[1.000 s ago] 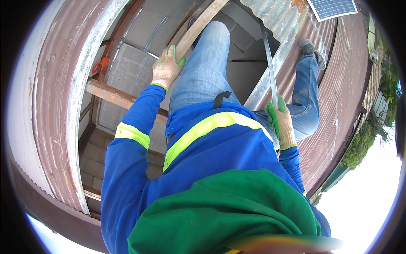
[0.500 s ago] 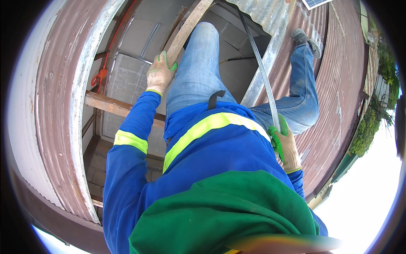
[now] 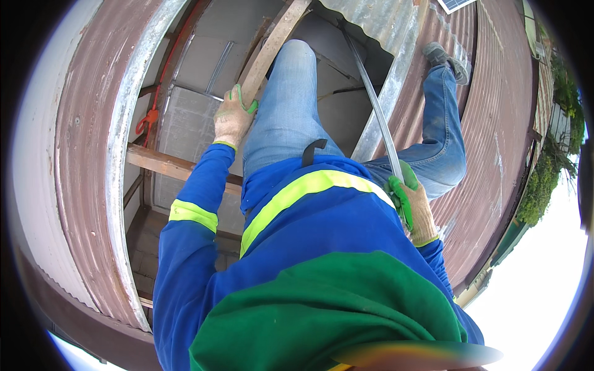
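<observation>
My left hand (image 3: pixel 234 119), in a pale work glove with green fingertips, is closed around the lower end of a wooden beam (image 3: pixel 272 52) that slants up past my knee. In my right hand (image 3: pixel 413 207), gloved the same way, is a long, narrow grey metal bar (image 3: pixel 374 102). It runs up and away to the left from my fist. Its darker far end lies over the opening in the roof, and I cannot tell whether it touches anything there. Part of my right fingers is hidden behind the green palm side of the glove.
Beneath me the roof opening shows grey ceiling panels (image 3: pixel 185 123) and a wooden crosspiece (image 3: pixel 162 164). An orange-red cord (image 3: pixel 148 119) hangs at its left. Brown corrugated sheets (image 3: pixel 489 142) lie on the right, a metal-edged sheet (image 3: pixel 86 123) on the left. A solar panel (image 3: pixel 456 5) shows at the top.
The metal bar's far end has swung slightly left, and my right hand has shifted a little left with it. My left hand stays on the wooden beam.
</observation>
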The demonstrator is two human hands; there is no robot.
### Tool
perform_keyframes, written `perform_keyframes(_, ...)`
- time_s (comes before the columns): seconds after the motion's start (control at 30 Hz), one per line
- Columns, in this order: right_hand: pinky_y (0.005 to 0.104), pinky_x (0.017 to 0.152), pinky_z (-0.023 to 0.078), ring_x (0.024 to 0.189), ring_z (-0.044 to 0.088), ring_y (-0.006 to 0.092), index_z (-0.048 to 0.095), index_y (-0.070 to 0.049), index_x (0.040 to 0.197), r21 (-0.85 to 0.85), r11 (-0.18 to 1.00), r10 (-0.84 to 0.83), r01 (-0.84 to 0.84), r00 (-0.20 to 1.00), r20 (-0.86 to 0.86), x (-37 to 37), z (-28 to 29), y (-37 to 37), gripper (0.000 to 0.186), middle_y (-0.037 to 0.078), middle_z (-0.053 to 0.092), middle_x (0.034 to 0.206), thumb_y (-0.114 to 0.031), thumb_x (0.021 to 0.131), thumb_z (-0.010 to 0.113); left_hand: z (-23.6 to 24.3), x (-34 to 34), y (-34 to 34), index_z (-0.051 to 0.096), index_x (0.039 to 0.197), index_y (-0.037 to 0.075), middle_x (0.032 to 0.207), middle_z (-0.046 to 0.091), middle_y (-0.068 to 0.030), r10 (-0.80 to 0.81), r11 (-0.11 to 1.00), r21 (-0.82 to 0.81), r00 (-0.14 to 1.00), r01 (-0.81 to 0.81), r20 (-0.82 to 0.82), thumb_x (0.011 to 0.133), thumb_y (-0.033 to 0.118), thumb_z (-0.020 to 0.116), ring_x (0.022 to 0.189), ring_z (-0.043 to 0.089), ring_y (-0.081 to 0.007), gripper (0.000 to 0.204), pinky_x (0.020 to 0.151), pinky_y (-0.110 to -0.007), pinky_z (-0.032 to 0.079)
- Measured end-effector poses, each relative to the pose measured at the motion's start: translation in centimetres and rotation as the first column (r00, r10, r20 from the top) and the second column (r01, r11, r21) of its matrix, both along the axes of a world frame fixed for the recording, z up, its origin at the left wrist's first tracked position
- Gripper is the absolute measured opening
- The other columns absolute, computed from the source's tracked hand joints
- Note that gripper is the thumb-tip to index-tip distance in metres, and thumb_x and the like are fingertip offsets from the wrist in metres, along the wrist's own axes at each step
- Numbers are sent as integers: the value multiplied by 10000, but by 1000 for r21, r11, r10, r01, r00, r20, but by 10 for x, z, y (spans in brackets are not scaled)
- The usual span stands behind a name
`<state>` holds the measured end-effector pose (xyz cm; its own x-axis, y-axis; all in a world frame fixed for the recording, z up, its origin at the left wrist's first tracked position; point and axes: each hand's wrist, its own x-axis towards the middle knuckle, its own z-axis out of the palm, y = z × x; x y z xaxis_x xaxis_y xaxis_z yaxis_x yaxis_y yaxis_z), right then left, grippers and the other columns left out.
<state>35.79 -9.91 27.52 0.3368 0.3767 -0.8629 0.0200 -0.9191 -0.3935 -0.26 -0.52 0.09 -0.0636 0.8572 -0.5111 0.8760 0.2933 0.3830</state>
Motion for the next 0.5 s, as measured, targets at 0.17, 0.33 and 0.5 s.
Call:
perform_keyframes(0.17,171,424,413,568,537,57,494,-30,1516,15,922,-364,386,882,-300,25,48,-24,493,90,676,905,-181,1065,621,-7,1,-3,465,1534,41,1394,595,-215,-32,996,88,999,34,-23,945,463,717,1209,662,-423,767,990,-518,570)
perform_keyframes(0.33,226,461,530,622,626,138,516,96,1228,-268,644,-599,716,256,-759,30,-47,4,310,162,656,947,-165,1076,584,-10,1,-4,464,1536,47,1415,585,-219,-33,995,93,999,36,-34,947,464,715,1225,652,-419,764,1004,-514,563)
perform_keyframes(0.5,264,511,576,666,646,188,449,106,1228,-454,516,-572,727,-102,-814,21,-118,10,304,181,642,977,-145,1082,538,-11,1,-5,466,1537,53,1426,585,-209,-29,994,101,997,36,-72,949,477,712,1254,636,-411,765,1023,-498,552)
